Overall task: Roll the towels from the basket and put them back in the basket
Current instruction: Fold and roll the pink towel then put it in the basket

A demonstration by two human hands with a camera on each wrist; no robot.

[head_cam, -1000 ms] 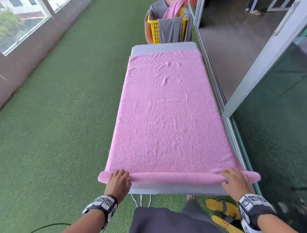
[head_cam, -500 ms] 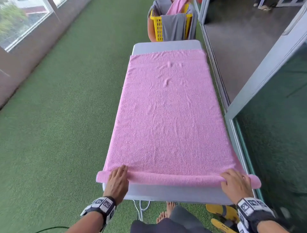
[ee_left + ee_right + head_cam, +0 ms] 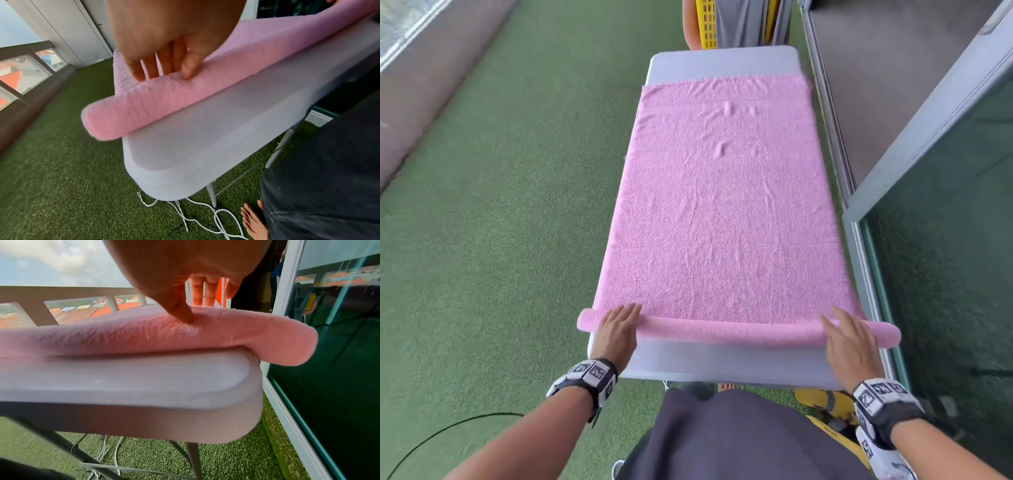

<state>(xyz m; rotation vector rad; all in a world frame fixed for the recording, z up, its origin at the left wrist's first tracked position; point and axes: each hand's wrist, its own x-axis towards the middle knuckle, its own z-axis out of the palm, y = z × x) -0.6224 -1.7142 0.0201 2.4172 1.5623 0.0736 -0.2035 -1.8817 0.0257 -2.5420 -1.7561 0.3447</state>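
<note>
A pink towel (image 3: 726, 212) lies flat along the grey table (image 3: 722, 63), its near end wound into a thin roll (image 3: 729, 330) across the table's width. My left hand (image 3: 618, 329) rests flat on the roll's left end, fingers straight over the roll (image 3: 164, 97). My right hand (image 3: 849, 337) lies flat on the right end, thumb pressing the roll (image 3: 144, 335). Both roll ends overhang the table's sides. The yellow basket (image 3: 707, 24) stands beyond the table's far end, with grey cloth (image 3: 736, 22) hanging over its front.
Green artificial turf (image 3: 500, 205) covers the floor to the left. A glass sliding door and its frame (image 3: 928, 144) run close along the table's right side. White cords (image 3: 185, 216) lie under the table by my bare foot. Yellow sandals (image 3: 825, 404) sit at the near right.
The roll has moved a little farther up the table, baring more grey tabletop at the near edge. Both hands went forward with it, fingers now stretched flat.
</note>
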